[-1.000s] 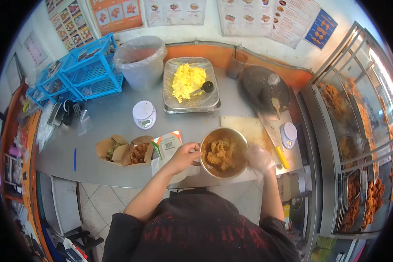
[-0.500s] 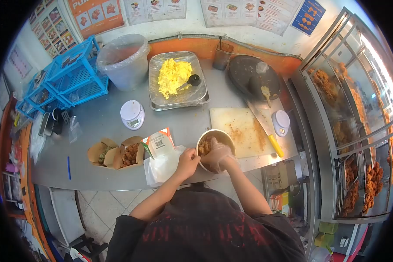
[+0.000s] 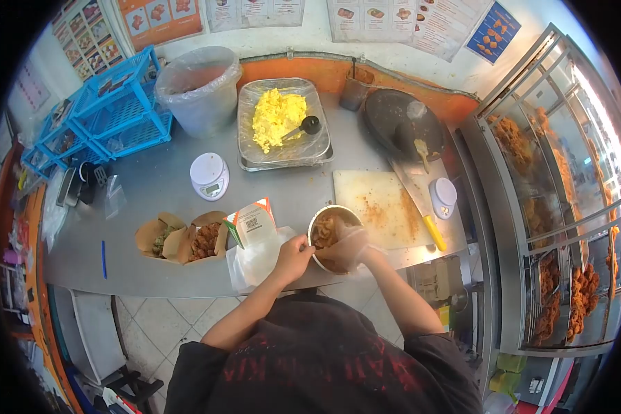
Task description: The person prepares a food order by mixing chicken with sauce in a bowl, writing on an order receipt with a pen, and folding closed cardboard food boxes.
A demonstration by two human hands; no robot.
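A round white tub point(image 3: 334, 207) stands near the front edge of the steel table, with brown food pieces point(image 3: 326, 232) inside. My bare left hand point(image 3: 294, 258) pinches the tub's rim on its left side. In a clear plastic glove, my right hand point(image 3: 350, 247) reaches down into the tub among the pieces; its fingers are blurred and partly hidden. Left of the tub lie white paper sheets point(image 3: 253, 268) and a printed carton point(image 3: 254, 223) with a QR code. Farther left, an open brown paper box holds saucy brown pieces point(image 3: 204, 243) and another holds greens point(image 3: 164, 243).
A knife point(image 3: 415, 199) rests across the stained cutting board point(image 3: 359, 193), right of the tub. Behind are a tray of yellow food point(image 3: 277, 121), a kitchen scale point(image 3: 209, 176), a lined bucket point(image 3: 199, 96) and a stone mortar point(image 3: 386, 117). A glass display case point(image 3: 524, 228) borders the right.
My right hand has shifted slightly right inside the tub, and more of the food shows. My left hand stays at the rim. The whole view has tilted a little.
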